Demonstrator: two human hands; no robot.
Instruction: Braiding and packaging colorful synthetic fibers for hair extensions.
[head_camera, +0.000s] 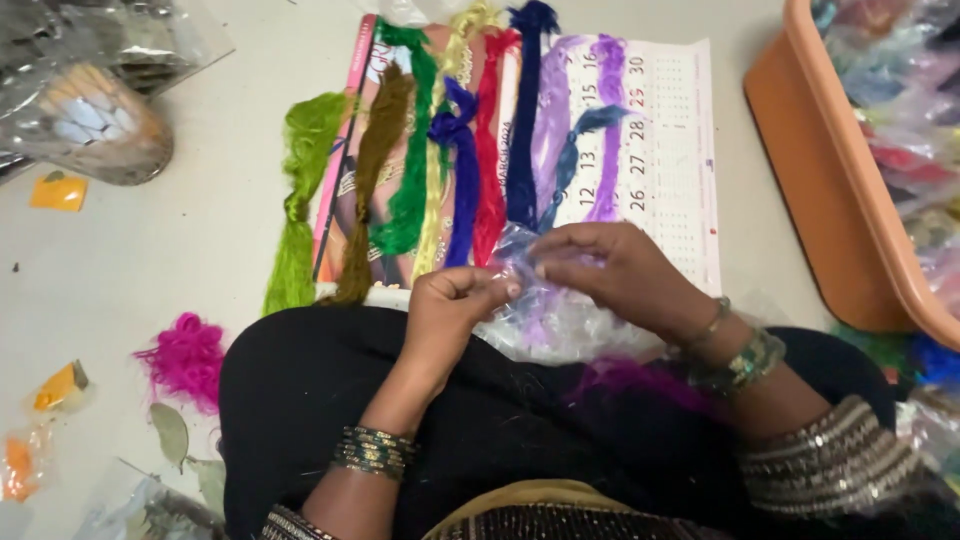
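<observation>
Pale floor, coloured thread skeins (470, 150) on paper calendar (660, 150); left hand (455, 305), right hand (610, 268) both pinching clear crinkled plastic bag (545, 315); best gripped near its mouth.

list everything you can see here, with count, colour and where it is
thread bundles: about ten; light green, olive, green, yellow, blue, red, navy, lilac, slate blue, purple; laid side by side on the calendar, the light green one mostly on the floor
wall calendar: one, white and pink, flat on the floor ahead
clear plastic bag: one, with pale purple thread inside, on the lap
tub: one, orange, right edge, holding bagged threads
magenta thread tuft: one, floor at left
shiny plastic bags: a heap, top left
small orange packets: a few, left floor
left hand: pinching the bag's edge, green bangles on the wrist
right hand: gripping the bag, bangles on the wrist
</observation>
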